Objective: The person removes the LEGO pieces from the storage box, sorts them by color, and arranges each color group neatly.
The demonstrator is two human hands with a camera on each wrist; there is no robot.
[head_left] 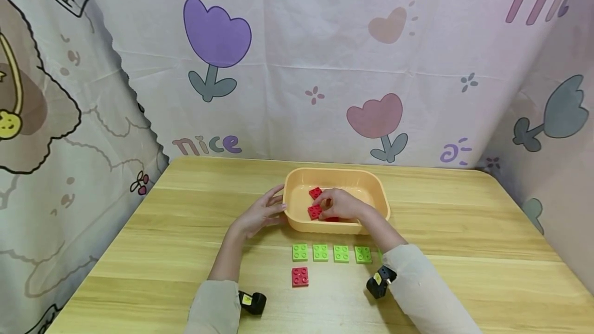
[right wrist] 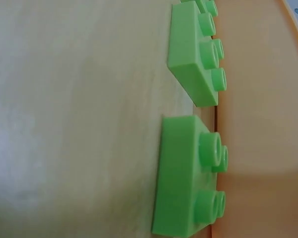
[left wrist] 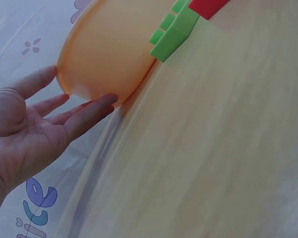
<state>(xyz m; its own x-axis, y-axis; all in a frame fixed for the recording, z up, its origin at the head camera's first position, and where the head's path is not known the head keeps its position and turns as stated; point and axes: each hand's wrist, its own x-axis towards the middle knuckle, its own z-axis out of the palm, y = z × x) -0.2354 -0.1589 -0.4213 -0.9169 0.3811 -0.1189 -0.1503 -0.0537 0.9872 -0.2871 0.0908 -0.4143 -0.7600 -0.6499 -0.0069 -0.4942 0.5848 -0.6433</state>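
Observation:
A peach-orange plastic tray (head_left: 290, 224) holds several red bricks, among them one red brick (head_left: 315, 193) toward the back and another red brick (head_left: 314, 212) nearer the front. My left hand (head_left: 261, 214) rests at the tray's left end, and in the left wrist view its straight fingers (left wrist: 92, 116) touch the tray's wall (left wrist: 107, 54). Reaching in over the front rim, my right hand (head_left: 342, 204) has thumb and fingers bent around a bit of red brick, mostly hidden by the hand. The right wrist view leaves this hand out.
In front of the tray, several green bricks stand in a row, including one green brick (head_left: 300, 252) at the left end and a green brick (right wrist: 176, 173) close to the right wrist. A single red brick (head_left: 299, 277) lies below the row on the wooden table (head_left: 139, 251). A printed cloth (head_left: 297, 40) hangs behind.

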